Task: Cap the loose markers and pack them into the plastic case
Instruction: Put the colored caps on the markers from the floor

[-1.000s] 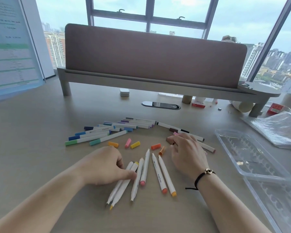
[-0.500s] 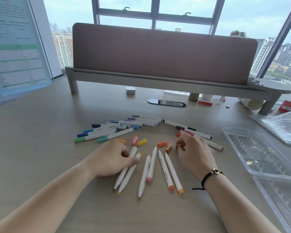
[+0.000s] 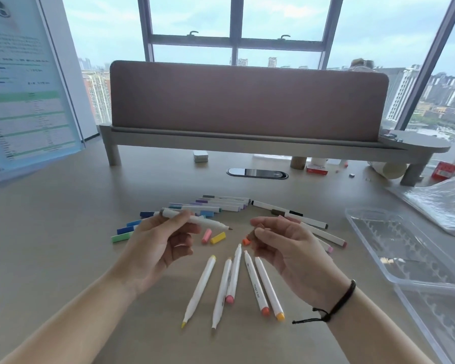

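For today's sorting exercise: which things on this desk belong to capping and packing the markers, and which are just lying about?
Part of the job: uncapped marker in left hand; brown cap in right hand; loose caps; uncapped markers; capped markers; plastic case.

Lying about: poster stand; red box; plastic bag.

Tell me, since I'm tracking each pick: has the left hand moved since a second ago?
Yes. The left hand has risen off the desk, away from the uncapped markers, holding one marker.
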`<state>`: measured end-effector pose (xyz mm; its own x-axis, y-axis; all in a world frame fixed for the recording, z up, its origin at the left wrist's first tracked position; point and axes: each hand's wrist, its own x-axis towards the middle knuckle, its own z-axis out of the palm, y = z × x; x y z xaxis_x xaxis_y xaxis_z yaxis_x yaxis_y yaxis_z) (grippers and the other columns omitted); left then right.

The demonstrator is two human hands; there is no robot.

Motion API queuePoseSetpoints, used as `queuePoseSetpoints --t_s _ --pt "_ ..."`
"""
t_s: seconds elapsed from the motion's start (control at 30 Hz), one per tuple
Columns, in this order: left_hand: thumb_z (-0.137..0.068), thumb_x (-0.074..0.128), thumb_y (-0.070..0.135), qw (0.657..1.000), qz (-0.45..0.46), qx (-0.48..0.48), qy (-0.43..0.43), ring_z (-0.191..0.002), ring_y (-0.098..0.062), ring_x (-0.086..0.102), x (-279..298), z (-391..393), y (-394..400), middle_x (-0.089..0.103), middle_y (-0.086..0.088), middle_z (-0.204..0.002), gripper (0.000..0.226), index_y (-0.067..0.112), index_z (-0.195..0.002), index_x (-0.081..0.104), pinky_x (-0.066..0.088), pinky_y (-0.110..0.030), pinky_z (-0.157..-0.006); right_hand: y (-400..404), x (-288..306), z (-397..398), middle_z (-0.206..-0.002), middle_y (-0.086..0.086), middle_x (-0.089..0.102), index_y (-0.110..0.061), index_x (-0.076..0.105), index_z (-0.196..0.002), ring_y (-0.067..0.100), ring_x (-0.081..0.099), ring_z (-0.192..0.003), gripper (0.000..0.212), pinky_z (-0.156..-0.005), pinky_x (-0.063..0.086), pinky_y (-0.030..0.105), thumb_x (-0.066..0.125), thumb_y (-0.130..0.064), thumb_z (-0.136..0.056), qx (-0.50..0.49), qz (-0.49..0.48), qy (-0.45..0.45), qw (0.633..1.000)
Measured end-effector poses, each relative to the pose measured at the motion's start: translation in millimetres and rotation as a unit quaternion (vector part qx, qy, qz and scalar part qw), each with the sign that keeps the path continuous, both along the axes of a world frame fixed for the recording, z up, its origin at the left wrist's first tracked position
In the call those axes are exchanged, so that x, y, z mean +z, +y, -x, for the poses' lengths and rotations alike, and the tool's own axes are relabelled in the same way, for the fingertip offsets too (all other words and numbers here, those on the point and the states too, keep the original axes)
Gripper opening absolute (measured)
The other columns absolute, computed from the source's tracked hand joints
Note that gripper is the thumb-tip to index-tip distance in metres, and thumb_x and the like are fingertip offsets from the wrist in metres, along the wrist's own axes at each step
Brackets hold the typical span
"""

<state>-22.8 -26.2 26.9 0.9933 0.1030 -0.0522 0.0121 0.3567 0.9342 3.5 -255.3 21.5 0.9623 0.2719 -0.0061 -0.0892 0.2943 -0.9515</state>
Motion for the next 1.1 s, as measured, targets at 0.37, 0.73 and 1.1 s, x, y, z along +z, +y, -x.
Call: queuePoseSetpoints --t_s 0.37,0.73,1.1 --pt "-0.048 0.096 0.042 0.997 -0.01 -0.041 -0.062 -0.069 -0.021 0.068 -4 3 -1 0.073 -0.021 -0.092 0.057 0.013 -0.095 0.079 0.057 -0.03 -0.055 3 1 3 -0.094 0.024 0.074 0.0 0.072 -0.091 0.03 0.066 -0.075 0.02 -0.074 0.06 0.033 0.075 -0.009 -0.073 -0.051 0.022 -0.03 0.998" --pt "-0.049 0.095 0.049 0.991 -0.083 -0.07 -0.081 -0.078 -0.033 0.074 -7 7 -9 0.073 -0.026 -0.095 0.063 0.009 -0.095 0.078 0.061 -0.034 -0.066 0 4 8 -0.086 0.026 0.072 0.002 0.074 -0.088 0.024 0.069 -0.06 0.029 -0.065 0.06 0.029 0.077 -0.014 -0.063 -0.013 0.033 -0.037 0.999" --pt "-0.072 0.074 0.017 0.991 -0.091 -0.054 -0.087 -0.074 -0.034 0.073 -7 11 -11 0.073 -0.028 -0.088 0.024 0.0 -0.089 0.076 0.062 -0.035 -0.065 1 -2 5 -0.075 0.023 0.071 -0.002 0.078 -0.08 0.028 0.07 -0.06 0.073 -0.062 0.06 0.031 0.1 -0.046 -0.026 0.02 0.012 -0.031 0.999"
